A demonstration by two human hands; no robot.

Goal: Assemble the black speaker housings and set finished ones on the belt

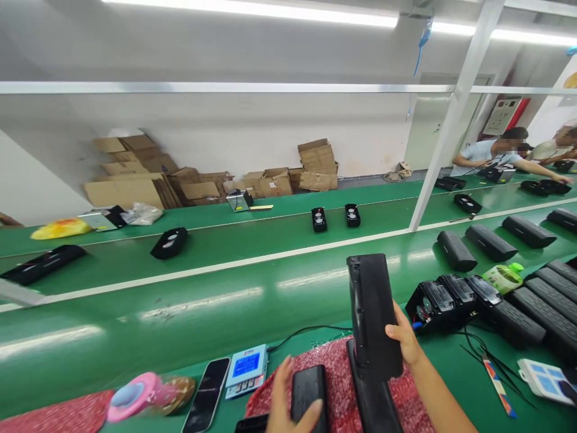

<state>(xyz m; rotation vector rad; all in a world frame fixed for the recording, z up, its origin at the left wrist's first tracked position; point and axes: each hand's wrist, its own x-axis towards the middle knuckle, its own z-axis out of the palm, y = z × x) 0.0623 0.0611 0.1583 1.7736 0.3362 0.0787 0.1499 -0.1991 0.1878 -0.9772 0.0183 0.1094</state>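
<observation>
My right hand (408, 341) grips a long black plastic housing (373, 307), held tilted upright above the bench with its side edge toward me. Below it, another long black piece (373, 400) lies on red bubble wrap (336, 367). My left hand (286, 404) is low in the view, thumb and fingers spread, beside a smaller black case (310, 391). Whether the fingers touch that case is unclear. Part of a further black object (251, 424) shows left of the left hand, cut off by the frame's bottom.
Left of the wrap are a blue-screened meter (247, 370), a phone (207, 394) and a pink-lidded bottle (135, 397). Black speaker-like units (444, 300) crowd the right bench. Beyond runs a green conveyor (252, 282) under a white frame post (444, 144). Co-workers (489, 153) sit far right.
</observation>
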